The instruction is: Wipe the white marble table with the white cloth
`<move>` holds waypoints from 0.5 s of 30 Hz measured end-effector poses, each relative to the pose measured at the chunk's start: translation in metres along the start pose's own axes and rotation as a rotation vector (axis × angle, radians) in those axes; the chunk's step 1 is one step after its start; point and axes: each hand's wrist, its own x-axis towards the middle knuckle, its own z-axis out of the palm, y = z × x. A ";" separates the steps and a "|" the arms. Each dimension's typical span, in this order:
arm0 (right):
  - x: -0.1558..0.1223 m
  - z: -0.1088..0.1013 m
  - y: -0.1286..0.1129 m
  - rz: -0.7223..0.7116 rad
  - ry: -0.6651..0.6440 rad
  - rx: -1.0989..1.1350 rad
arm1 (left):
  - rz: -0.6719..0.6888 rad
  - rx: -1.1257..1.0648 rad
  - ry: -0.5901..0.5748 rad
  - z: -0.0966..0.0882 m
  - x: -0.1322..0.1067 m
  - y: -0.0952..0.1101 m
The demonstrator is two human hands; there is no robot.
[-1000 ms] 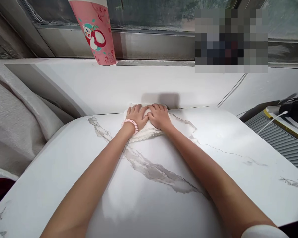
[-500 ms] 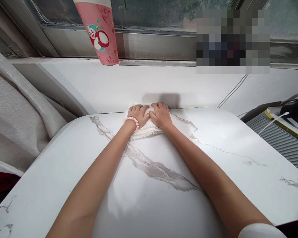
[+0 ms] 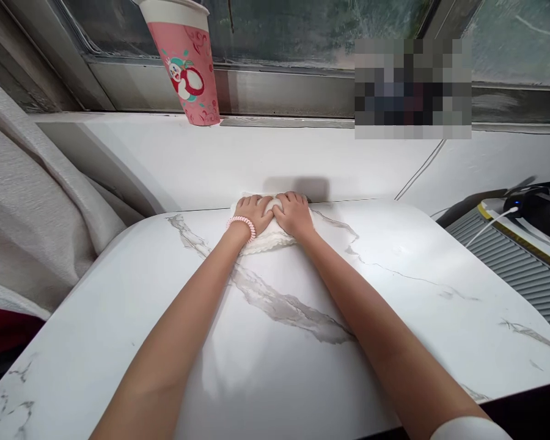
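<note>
A white cloth (image 3: 266, 241) with a scalloped edge lies bunched at the far edge of the white marble table (image 3: 394, 293). My left hand (image 3: 253, 214), with a pink coiled band on its wrist, lies flat on the cloth's left part, fingers stretched forward. My right hand (image 3: 293, 214) presses down beside it on the cloth's right part, fingers curled slightly over the far edge. The two hands touch each other at the thumbs. Most of the cloth is hidden under them.
A pink paper cup (image 3: 186, 61) with a penguin print stands on the window sill (image 3: 302, 159) behind the table. A grey curtain (image 3: 32, 201) hangs at the left. At the right lie a ribbed grey appliance (image 3: 522, 263), a white cable and dark devices.
Both hands stay on the cloth at the table's far edge, shifting only slightly. The view has tilted up a little, showing more of the cup.
</note>
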 end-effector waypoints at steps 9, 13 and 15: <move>-0.033 -0.012 -0.011 -0.040 0.026 0.011 | -0.002 0.082 0.019 -0.003 -0.032 0.008; -0.046 -0.015 -0.017 -0.045 0.034 0.020 | -0.012 0.096 0.025 -0.005 -0.047 0.011; -0.053 -0.018 -0.019 -0.042 0.034 0.017 | -0.015 0.102 0.022 -0.006 -0.054 0.014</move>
